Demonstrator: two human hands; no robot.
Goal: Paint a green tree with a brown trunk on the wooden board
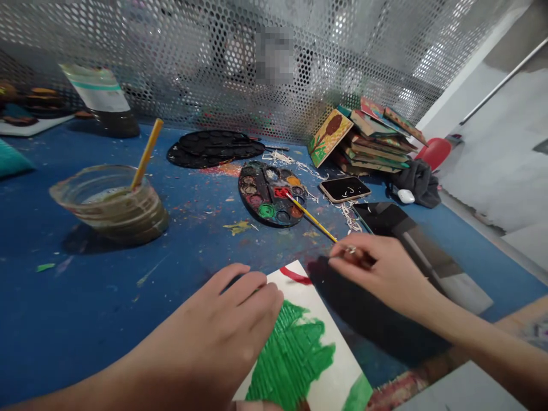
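Observation:
Between the fingertips of my right hand (377, 268) is a thin yellow paintbrush (314, 221), its tip in the red paint of a round, dark palette (257, 214). Several wells of that palette hold green, orange and other colours. My left hand (222, 331) is curled over the left side of a white painting panel (338, 342), with part of the thumb showing at the bottom. A large green jagged shape and a red curved stroke near the far corner mark the panel. The hand hides its left part.
A plastic cup (111, 220) of murky water with a yellow stick stands left. Behind are black palettes (214, 148) and a plastic container (103, 103). A phone (345, 188), stacked painted panels (372, 140), dark cloth (422, 182) and a perforated metal screen (192, 57) lie beyond.

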